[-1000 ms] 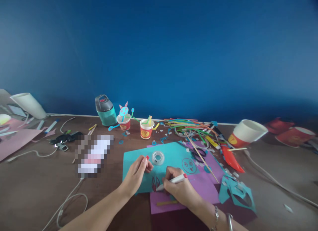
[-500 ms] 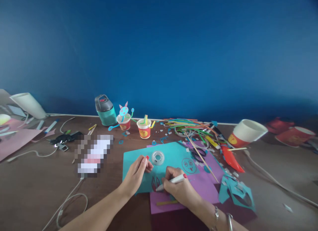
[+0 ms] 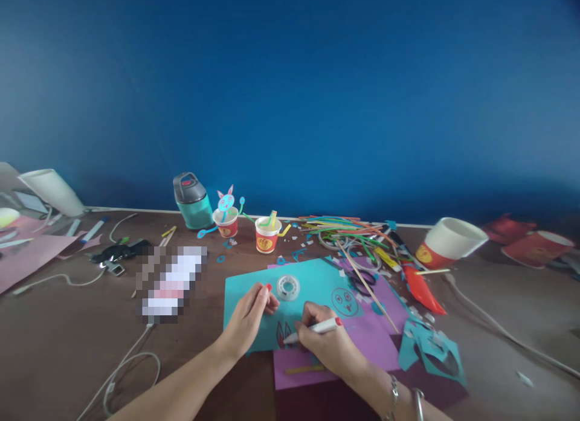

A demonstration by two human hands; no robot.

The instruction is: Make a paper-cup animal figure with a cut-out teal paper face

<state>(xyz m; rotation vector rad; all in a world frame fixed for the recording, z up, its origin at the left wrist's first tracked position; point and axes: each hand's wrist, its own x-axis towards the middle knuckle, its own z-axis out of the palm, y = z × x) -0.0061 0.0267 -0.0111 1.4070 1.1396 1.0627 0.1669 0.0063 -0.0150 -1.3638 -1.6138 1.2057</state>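
Note:
My right hand (image 3: pixel 328 336) grips a white marker (image 3: pixel 324 326) with a red end, its tip down on the turquoise paper (image 3: pixel 247 288). Under the tip, two pointed ear shapes (image 3: pixel 284 333) are drawn in red, partly coloured in. Between the fingertips of my left hand (image 3: pixel 251 315) is a small red marker cap (image 3: pixel 269 287); this hand is over the same sheet. Just beyond it sits a clear tape roll (image 3: pixel 288 287). A round face drawing (image 3: pixel 345 302) with eyes and a beak-like mouth is on the sheet's right side.
Purple paper (image 3: pixel 371 342) extends under the turquoise sheet. Scissors (image 3: pixel 362 281), a thin wooden stick (image 3: pixel 369 288), coloured straws (image 3: pixel 344 228) and scraps (image 3: pixel 432 345) crowd the right. Paper cups (image 3: pixel 268 235), a bottle (image 3: pixel 193 203) and a blurred-out phone (image 3: pixel 174 282) stand or lie left.
The marker tip has shifted slightly up and left, and more red shows inside the ears. The paper cup with the yellow straw has moved a little right. My left hand stays almost still.

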